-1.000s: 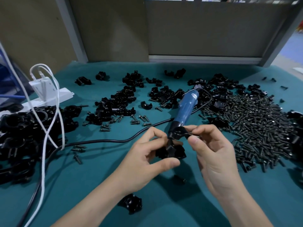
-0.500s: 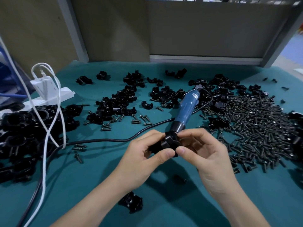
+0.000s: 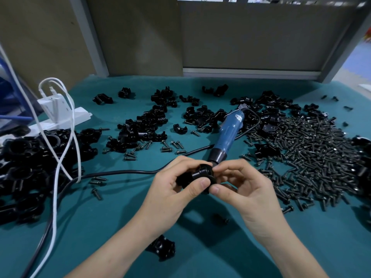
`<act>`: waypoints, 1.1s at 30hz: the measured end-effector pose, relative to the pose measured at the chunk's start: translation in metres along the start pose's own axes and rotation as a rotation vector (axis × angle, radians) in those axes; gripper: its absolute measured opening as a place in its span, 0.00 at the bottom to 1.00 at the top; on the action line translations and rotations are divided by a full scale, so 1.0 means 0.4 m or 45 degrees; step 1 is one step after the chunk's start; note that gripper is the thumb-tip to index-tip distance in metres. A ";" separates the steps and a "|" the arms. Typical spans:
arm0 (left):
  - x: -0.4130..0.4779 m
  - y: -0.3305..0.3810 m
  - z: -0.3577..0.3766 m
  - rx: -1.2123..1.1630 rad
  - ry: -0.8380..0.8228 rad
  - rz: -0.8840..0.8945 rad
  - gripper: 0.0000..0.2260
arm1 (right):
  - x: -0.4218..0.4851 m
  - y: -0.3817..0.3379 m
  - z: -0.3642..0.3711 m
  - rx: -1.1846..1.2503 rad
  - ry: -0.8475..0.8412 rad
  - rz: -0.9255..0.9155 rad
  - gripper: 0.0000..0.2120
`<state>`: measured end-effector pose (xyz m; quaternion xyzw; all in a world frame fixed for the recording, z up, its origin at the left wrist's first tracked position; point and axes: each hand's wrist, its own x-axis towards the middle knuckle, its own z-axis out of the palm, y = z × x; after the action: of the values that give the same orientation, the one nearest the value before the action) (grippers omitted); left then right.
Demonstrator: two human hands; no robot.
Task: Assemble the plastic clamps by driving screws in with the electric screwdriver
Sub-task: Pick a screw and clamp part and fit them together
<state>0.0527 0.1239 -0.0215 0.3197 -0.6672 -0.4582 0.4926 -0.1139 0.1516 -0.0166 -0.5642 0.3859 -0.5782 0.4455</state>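
Since a second ago the left hand (image 3: 170,189) and right hand (image 3: 245,189) have come together, both pinching one clamp (image 3: 198,174) above the table's (image 3: 100,227) near-middle; its halves look mated, ready for a screw; the table is matte teal; dark metal screws (image 3: 313,157) heaped towards the right edge; blue cylindrical screwdriver (image 3: 228,133) lying untouched; clamp glossy black, rounded.

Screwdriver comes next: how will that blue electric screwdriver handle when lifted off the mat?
The electric screwdriver looks rigid; its round barrel may roll if nudged. The black cord looping from its rear will probably tug when lifted.
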 end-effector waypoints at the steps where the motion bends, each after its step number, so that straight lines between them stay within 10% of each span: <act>1: 0.000 0.001 0.001 -0.007 0.010 0.005 0.09 | 0.000 0.000 0.001 -0.004 0.001 0.005 0.13; 33: -0.032 -0.034 0.045 0.137 -0.045 -0.251 0.17 | 0.006 -0.040 -0.115 -0.498 -0.199 0.290 0.17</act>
<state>0.0390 0.1353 -0.0403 0.4016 -0.6647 -0.4734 0.4157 -0.1608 0.1516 -0.0036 -0.6356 0.5160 -0.3932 0.4185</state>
